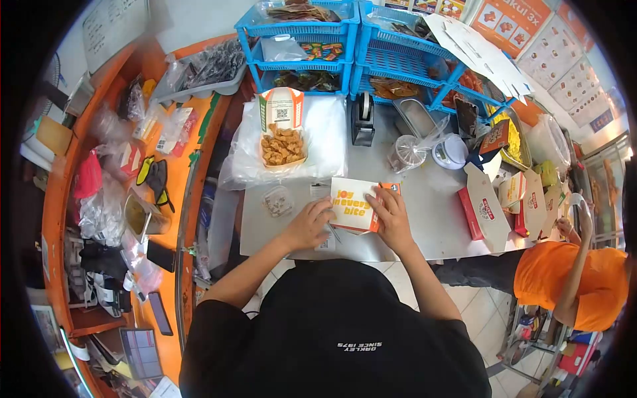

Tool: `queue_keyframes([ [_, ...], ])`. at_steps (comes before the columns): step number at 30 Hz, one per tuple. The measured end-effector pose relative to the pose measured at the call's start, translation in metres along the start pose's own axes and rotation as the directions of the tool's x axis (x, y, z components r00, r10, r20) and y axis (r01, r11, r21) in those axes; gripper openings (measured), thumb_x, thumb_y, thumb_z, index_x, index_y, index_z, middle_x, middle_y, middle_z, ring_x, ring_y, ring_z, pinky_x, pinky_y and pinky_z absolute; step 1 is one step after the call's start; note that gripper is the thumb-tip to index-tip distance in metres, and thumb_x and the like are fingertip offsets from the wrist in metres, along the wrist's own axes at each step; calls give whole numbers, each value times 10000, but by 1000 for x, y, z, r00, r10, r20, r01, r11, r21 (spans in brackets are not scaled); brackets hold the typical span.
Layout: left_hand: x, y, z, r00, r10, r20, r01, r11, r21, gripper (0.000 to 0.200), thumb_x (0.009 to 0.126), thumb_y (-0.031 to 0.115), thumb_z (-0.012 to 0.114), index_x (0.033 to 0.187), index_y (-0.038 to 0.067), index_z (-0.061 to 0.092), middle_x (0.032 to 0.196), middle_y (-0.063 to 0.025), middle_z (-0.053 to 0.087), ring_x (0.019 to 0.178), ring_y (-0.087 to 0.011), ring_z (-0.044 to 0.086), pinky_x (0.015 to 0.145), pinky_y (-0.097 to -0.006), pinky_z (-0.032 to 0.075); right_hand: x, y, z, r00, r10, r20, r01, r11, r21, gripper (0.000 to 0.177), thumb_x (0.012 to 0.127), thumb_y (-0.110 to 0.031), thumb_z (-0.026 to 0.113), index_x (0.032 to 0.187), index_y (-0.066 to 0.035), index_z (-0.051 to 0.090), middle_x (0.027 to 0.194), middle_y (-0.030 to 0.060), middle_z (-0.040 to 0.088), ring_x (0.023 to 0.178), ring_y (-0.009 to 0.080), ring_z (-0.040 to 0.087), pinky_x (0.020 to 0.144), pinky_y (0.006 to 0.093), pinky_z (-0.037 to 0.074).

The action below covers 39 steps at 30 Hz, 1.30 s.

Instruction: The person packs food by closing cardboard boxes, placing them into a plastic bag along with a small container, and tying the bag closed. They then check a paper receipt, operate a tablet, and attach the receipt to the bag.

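A small white and orange box (353, 205), printed "joy in every bite", is on the metal table between my two hands. My left hand (310, 225) lies against its left side, with the fingers bent toward it. At the right edge, my right hand (391, 215) grips the box, fingers over the top. Behind and to the left, an open carton (281, 111) with fried pieces (284, 146) rests on white plastic sheets (325, 132). A small clear tub (278, 201) stands left of my left hand.
Blue stacked baskets (298, 28) line the back. A black tape dispenser (363, 119), a lidded tub (451, 151) and open red and white boxes (488, 205) stand on the table. A person in an orange shirt (570, 285) is at the right. An orange counter (182, 199) runs along the left.
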<state>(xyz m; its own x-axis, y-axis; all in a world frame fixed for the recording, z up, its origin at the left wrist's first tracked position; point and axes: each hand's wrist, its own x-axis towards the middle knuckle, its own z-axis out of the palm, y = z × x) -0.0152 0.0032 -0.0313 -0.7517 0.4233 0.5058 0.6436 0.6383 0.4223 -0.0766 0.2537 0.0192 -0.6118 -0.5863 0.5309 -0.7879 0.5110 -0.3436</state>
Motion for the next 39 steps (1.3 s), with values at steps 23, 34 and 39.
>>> queue_keyframes([
  [23,121,47,26,903,-303,306,250,947,201,1005,588,641,704,1416,200,343,1292,-178,399,1178,-354,364,980,-504,240,-41,-7,34,694,712,-103,-547,615,568,804,708,46,659,1388,-7,232,865,117,649,772,201,655,679,282,525],
  [34,112,47,6,915,-304,264,301,952,53,1115,523,547,804,1437,176,284,1470,-249,160,1369,-452,103,1077,-594,104,-6,6,9,740,663,117,-624,611,488,362,835,-46,597,1174,30,495,961,160,631,818,179,633,668,274,506],
  [39,45,18,-8,875,-417,248,451,886,-103,1145,495,443,871,1413,98,280,1484,-288,47,1384,-463,17,1107,-565,105,-11,20,27,794,587,155,-552,590,590,257,826,-61,600,1059,24,533,847,115,636,716,144,617,614,259,486],
])
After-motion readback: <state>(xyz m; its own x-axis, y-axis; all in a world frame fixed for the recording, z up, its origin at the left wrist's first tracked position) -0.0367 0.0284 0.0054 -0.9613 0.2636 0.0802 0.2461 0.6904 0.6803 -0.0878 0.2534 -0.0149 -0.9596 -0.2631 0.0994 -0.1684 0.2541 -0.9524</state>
